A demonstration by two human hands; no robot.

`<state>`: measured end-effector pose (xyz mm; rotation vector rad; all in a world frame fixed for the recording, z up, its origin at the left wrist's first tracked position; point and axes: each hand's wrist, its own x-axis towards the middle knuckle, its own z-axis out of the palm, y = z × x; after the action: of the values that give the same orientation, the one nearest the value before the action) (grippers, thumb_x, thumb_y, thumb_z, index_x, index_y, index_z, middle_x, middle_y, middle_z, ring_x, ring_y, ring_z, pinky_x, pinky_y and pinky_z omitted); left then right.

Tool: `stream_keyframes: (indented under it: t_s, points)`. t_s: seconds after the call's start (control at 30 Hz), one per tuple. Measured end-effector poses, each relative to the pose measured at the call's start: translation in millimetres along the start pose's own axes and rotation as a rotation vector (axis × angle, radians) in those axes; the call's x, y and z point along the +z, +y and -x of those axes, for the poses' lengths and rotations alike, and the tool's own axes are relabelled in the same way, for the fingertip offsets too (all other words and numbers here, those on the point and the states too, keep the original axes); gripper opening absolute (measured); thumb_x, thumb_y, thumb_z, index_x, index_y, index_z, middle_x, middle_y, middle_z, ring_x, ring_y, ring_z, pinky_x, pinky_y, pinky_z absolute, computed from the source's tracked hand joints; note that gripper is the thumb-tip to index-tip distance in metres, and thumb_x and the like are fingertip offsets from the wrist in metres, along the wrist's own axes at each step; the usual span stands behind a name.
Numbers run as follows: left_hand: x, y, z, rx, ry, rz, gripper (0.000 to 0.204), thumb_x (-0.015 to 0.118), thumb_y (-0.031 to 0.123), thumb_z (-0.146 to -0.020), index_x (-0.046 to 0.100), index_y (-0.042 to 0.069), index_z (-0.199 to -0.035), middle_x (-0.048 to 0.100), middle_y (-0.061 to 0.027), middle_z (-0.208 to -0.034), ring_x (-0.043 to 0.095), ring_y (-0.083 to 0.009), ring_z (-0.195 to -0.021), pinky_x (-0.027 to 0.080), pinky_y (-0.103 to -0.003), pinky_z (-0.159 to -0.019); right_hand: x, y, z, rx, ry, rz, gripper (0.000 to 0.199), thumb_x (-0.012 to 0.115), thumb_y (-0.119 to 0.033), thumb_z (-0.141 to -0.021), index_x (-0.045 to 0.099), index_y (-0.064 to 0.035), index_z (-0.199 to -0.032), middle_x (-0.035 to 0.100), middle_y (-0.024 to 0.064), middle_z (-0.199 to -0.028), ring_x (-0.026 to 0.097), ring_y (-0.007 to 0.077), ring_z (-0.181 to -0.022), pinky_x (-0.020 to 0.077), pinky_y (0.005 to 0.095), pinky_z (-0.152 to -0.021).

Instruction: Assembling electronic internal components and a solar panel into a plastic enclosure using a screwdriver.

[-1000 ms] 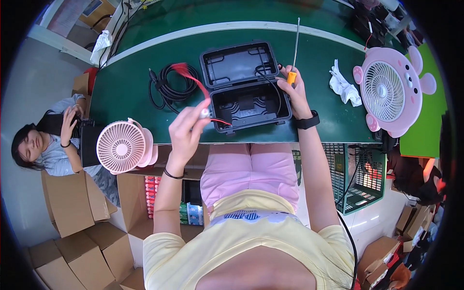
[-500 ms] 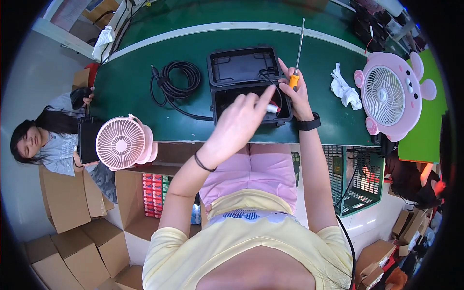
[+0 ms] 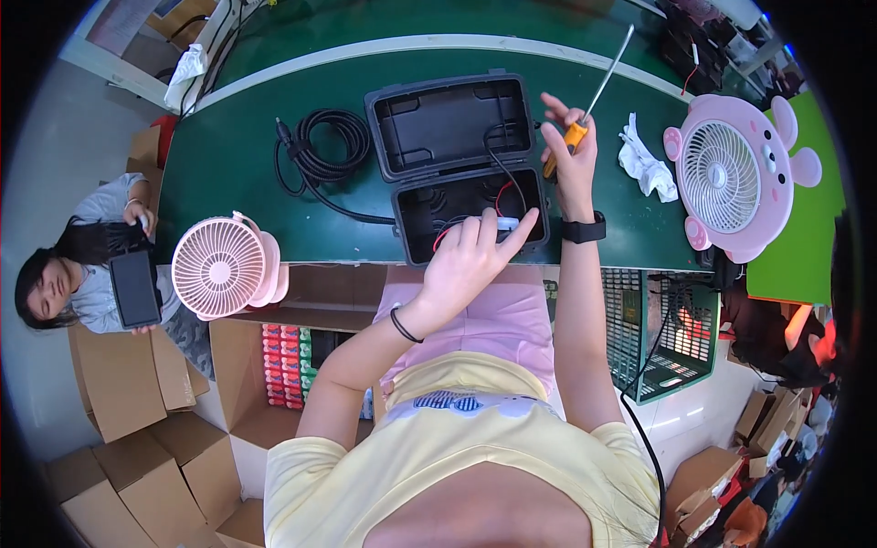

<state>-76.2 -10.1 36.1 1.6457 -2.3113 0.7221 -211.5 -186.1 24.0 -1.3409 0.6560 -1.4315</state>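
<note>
In front of me a black plastic case (image 3: 399, 219) lies open on the green table, its lid (image 3: 454, 123) tipped back to the far side. Red and black wires show inside. My left hand (image 3: 470, 265) reaches over the near wall, index finger stretched out and the others bent, closed on a small white cylindrical part (image 3: 502, 223); the thumb is hidden. Just right of the case, my right hand (image 3: 574, 169) grips a screwdriver (image 3: 574, 139) by its orange and black handle, with several fingers loosely spread and the metal shaft pointing up and away.
A coiled black cable (image 3: 333, 151) runs into the case from the left. Pink fans stand at the left edge (image 3: 219, 269) and right (image 3: 726, 178), with crumpled white tissue (image 3: 647, 164) near the latter. A person (image 3: 100, 247) at the left holds a dark panel (image 3: 135, 288).
My right hand and screwdriver have moved slightly right, off the case's rim. The case has shifted and turned a little; my left hand is lower over it. The other person's panel has moved down.
</note>
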Motion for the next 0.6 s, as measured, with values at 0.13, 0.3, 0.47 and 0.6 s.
stream_keyframes:
  t_s: [0.13, 0.3, 0.47, 0.6]
  points:
    - [-0.2, -0.2, 11.1, 0.038, 0.056, -0.010, 0.072, 0.060, 0.012, -0.081, 0.047, 0.027, -0.150, 0.063, -0.0070, -0.107, 0.055, -0.0156, -0.078, 0.052, -0.026, -0.068, 7.2, -31.2, -12.0, -0.035, -0.088, 0.188, 0.034, 0.074, -0.020, -0.091, 0.043, -0.0104, -0.103, 0.063, 0.0125, -0.134, 0.060, 0.0088, -0.090, 0.0450, 0.0181, -0.059]
    - [-1.7, -3.0, 11.8, 0.049, 0.020, 0.051, 0.068, 0.061, 0.013, -0.079, 0.052, 0.025, -0.145, 0.064, -0.0062, -0.107, 0.056, -0.0151, -0.080, 0.053, -0.025, -0.069, 8.5, -46.8, -15.7, -0.110, -0.152, 0.513, 0.029, 0.077, -0.022, -0.088, 0.055, -0.0076, -0.099, 0.059, -0.0002, -0.089, 0.049, 0.0089, -0.077, 0.0426, 0.0217, -0.066]
    - [-2.3, -13.9, 4.9, 0.038, -0.046, 0.214, 0.067, 0.067, 0.015, -0.075, 0.055, 0.023, -0.141, 0.065, -0.0030, -0.105, 0.059, -0.0158, -0.082, 0.055, -0.027, -0.069, 8.2, -45.2, -12.1, -0.153, -0.114, 0.410, 0.027, 0.076, -0.010, -0.088, 0.051, -0.0064, -0.098, 0.058, 0.0024, -0.092, 0.062, 0.0148, -0.097, 0.0453, 0.0235, -0.078]
    - [-11.1, -34.8, -19.2, -0.045, -0.219, 0.466, 0.070, 0.080, 0.025, -0.068, 0.059, 0.019, -0.134, 0.069, -0.0031, -0.091, 0.062, -0.0200, -0.081, 0.055, -0.031, -0.066, 10.5, -60.3, -1.8, -0.167, -0.146, 0.143, 0.037, 0.073, 0.006, -0.085, 0.040, -0.0082, -0.096, 0.067, 0.0155, -0.122, 0.057, 0.0271, -0.127, 0.0442, 0.0325, -0.103]
